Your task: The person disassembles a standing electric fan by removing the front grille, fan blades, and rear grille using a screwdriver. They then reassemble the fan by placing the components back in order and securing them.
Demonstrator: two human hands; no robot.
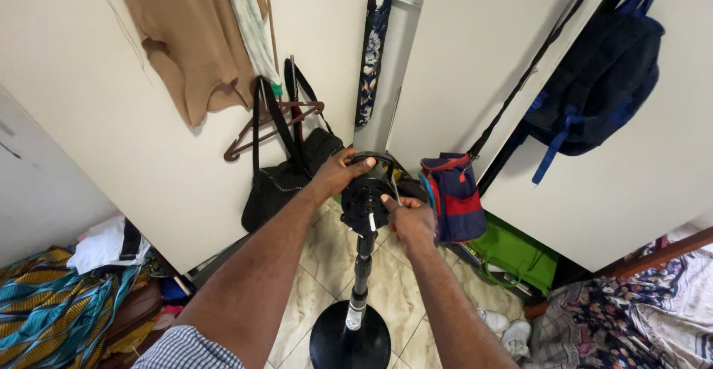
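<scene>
The fingers of the left hand [338,172] curl tight around the top of the black fan motor [365,199], most likely to keep it from tipping. The right hand [410,219] pinches a thin metal piece at the motor's side. The motor sits up on a black pole [362,269], and the pole stands in a round black base [349,337] on the tiled floor [327,254]. A black bag [286,179] leans on the wall behind. A blue and red bag [454,194] hangs close by on the right.
</scene>
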